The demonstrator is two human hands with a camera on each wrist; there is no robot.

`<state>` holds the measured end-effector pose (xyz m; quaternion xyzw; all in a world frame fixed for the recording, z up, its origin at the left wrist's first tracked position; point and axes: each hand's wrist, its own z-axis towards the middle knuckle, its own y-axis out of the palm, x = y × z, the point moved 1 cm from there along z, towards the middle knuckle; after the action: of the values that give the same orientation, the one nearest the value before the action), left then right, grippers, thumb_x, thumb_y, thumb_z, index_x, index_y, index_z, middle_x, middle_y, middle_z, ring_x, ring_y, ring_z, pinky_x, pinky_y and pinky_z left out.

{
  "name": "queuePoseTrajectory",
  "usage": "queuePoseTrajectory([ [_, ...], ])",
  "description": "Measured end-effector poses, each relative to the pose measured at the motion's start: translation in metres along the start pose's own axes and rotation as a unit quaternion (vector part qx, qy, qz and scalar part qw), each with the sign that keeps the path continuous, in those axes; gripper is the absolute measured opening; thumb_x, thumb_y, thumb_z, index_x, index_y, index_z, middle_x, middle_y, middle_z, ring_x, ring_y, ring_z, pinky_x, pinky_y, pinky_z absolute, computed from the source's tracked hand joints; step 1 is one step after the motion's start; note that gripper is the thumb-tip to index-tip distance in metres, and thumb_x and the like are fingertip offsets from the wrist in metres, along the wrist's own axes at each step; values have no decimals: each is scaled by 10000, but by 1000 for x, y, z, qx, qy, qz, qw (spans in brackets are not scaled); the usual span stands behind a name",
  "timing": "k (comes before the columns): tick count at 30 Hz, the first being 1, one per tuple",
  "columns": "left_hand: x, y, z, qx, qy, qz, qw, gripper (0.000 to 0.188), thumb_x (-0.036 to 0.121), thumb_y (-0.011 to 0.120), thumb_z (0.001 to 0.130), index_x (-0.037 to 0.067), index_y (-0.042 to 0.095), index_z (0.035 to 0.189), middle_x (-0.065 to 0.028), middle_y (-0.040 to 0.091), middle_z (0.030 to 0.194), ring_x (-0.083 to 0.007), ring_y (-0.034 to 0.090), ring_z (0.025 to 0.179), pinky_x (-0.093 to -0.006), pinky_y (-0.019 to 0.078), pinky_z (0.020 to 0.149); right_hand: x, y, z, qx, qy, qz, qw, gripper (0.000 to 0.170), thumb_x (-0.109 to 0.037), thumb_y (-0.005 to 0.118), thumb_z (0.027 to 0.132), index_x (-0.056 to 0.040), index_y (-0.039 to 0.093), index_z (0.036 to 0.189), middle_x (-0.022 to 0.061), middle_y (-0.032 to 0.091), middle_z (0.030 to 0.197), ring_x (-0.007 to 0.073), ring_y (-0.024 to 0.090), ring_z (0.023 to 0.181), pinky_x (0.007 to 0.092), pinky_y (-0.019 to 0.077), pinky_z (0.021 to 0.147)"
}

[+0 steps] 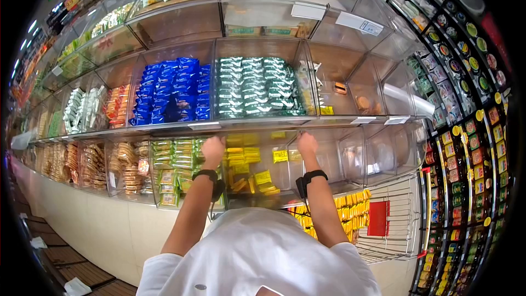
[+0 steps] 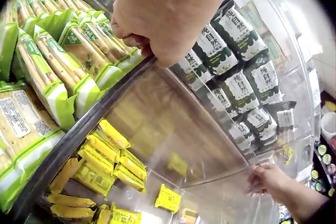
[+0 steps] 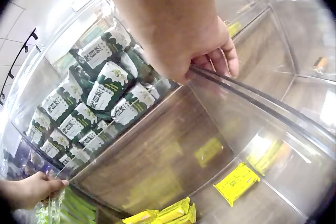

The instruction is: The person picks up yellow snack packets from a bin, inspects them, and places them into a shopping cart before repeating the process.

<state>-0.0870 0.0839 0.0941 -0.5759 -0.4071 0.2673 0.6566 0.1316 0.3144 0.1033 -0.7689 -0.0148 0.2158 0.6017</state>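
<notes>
Both hands are at the upper edges of one clear plastic bin in the lower row. On its left side, my left hand grips the top edge of the divider, fingers curled at the corner in the left wrist view. My right hand holds the opposite side panel, its fingers bent over the rim. Inside the bin lie small yellow packets, heaped toward the left. A single yellow packet lies apart on the bin floor. The palms are hidden by the wrists.
Green-wrapped crackers fill the bin on the left. Above are bins of dark green and white packets and blue packets. A wire shopping cart with yellow packs stands at the lower right, near tall black shelving.
</notes>
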Motion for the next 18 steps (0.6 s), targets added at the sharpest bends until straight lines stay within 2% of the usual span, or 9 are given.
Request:
queuePoseTrajectory([
  [8,-3,10,13,-13,6,4,1000,465,440,466,822,20,605,679,-134,572,580,-286,571,522,-387,480,441,-2,9,13,-13,11,-12,1000,335,-363,442,816,-89,595,934,175,600,902,346,571,865,443,459,730],
  [11,-2,13,19,-42,-5,1,999,464,439,461,824,18,602,689,-133,580,607,-286,577,547,-381,481,447,-4,10,18,-23,19,-22,999,340,-366,429,820,-95,587,950,171,598,910,342,568,875,445,460,730],
  [14,0,11,23,-84,-50,-15,995,411,430,474,796,53,630,749,-150,613,726,-324,600,704,-416,483,616,-6,13,23,-25,20,-29,999,344,-369,412,827,-93,583,942,171,599,905,342,571,870,444,460,729],
  [18,-4,16,23,-55,-42,-18,997,411,438,489,788,52,623,743,-142,608,703,-318,597,676,-414,482,597,0,28,31,-10,10,-12,1000,344,-376,403,831,-97,572,941,178,604,860,362,575,828,459,460,709],
])
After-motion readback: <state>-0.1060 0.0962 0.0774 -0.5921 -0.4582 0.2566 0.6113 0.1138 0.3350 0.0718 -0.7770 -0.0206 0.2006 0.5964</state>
